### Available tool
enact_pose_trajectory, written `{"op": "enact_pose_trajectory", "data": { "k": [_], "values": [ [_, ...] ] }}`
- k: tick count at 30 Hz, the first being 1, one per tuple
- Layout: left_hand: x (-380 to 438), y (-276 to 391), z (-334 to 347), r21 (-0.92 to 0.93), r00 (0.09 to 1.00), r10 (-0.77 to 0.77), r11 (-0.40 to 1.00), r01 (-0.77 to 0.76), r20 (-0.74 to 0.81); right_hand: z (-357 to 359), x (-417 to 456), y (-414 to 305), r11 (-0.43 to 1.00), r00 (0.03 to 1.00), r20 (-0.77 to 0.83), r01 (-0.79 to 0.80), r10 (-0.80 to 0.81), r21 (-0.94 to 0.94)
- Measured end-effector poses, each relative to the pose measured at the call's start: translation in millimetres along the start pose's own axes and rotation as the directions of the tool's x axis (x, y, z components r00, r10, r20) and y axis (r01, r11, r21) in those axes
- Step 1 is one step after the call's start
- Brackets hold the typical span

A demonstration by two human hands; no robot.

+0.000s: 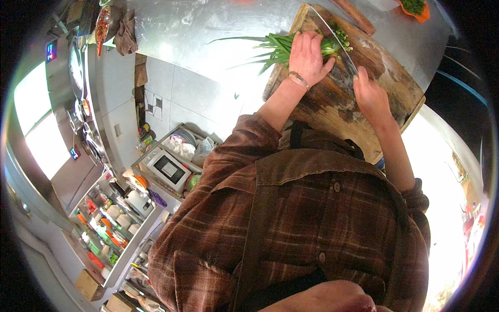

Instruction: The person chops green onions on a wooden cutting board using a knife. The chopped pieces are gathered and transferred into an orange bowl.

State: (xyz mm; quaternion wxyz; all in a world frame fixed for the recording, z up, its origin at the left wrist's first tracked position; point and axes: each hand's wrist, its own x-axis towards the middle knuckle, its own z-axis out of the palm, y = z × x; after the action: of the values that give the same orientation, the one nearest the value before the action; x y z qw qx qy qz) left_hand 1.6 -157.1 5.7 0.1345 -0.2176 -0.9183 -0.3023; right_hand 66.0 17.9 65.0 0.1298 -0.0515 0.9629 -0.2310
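My left hand (308, 54) presses a bunch of green onions (278, 47) onto a worn wooden cutting board (390, 91). The long leaves stick out to the left past the board's edge, and the pale cut ends show right of my fingers. In my right hand (370, 91) is the handle of a kitchen knife (338, 41). Its blade stands nearly edge-on beside the cut ends, close to my left fingers. Chopped green onion (342, 35) lies against the blade's far side. My right fist hides most of the handle.
The board rests on a stainless steel counter (187, 23). Beyond it lie a wooden rolling pin (354, 17) and an orange bowl (421, 15) of chopped greens. A brown cloth (126, 33) and a metal bowl of chopped red food (103, 25) are at upper left. Shelves (128, 238) hold kitchenware at lower left.
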Motion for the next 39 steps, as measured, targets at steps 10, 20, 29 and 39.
{"op": "enact_pose_trajectory", "data": {
  "k": [10,20,29,39],
  "values": [
    [-4,-9,11,0.014,0.997,0.061,0.998,-0.061,-0.043,10,33,-8,0.997,0.992,0.101,-0.073,0.074,-0.01],
    [-5,-12,9,-0.006,0.996,0.045,0.999,-0.045,-0.074,-5,8,-3,0.994,0.998,-0.045,-0.029,0.034,0.11],
    [-5,-6,6,-0.099,0.992,-0.061,0.994,0.05,-0.107,0,-4,1,1.0,1.0,0.008,-0.003,0.002,0.024],
    [-5,-12,8,-0.072,0.996,0.05,0.996,-0.055,-0.071,13,31,-7,0.998,0.992,0.112,-0.056,0.058,-0.022]
  ]
}}
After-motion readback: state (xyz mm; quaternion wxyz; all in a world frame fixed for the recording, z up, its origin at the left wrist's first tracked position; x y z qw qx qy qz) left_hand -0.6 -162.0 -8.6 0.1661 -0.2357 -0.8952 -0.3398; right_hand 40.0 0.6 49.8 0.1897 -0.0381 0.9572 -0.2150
